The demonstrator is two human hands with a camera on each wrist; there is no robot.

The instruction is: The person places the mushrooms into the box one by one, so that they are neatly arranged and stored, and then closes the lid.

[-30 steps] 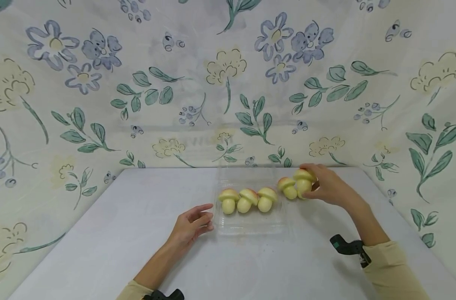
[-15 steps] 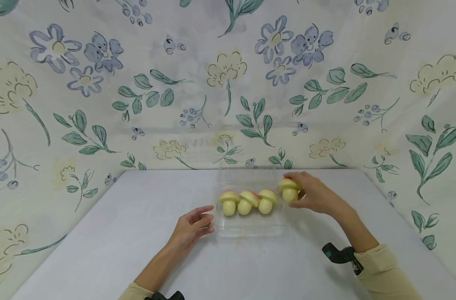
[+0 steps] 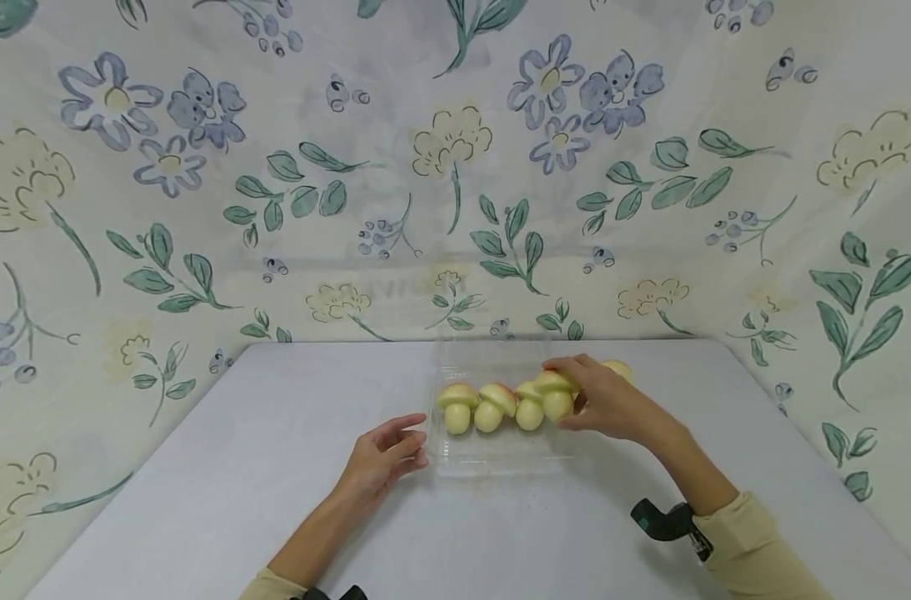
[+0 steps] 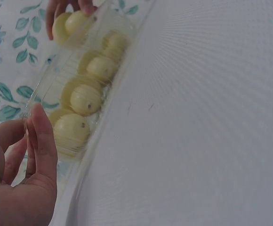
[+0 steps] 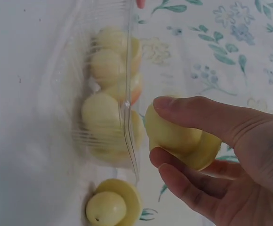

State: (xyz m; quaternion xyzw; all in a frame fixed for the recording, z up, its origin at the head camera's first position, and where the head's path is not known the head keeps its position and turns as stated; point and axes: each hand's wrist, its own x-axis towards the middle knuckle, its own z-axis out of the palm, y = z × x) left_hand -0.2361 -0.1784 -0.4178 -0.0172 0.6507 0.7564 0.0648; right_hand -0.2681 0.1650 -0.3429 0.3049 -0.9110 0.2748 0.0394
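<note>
A clear plastic box holds a row of three pale yellow mushrooms with reddish-tinged caps. My right hand grips another mushroom by cap and stem at the box's right side, where it overlaps the rightmost boxed one in the head view. In the right wrist view, thumb and fingers close around this mushroom beside the box rim. My left hand is at the box's left edge; in the left wrist view its fingertips pinch the rim.
One more mushroom stands on the white table outside the box, mostly hidden behind my right hand in the head view. A floral cloth hangs behind the table. Dark wrist mounts show near the cuffs.
My right hand has carried its mushroom leftward from the table to the box's right side. The other loose mushroom stays behind. My left hand has kept its place.
</note>
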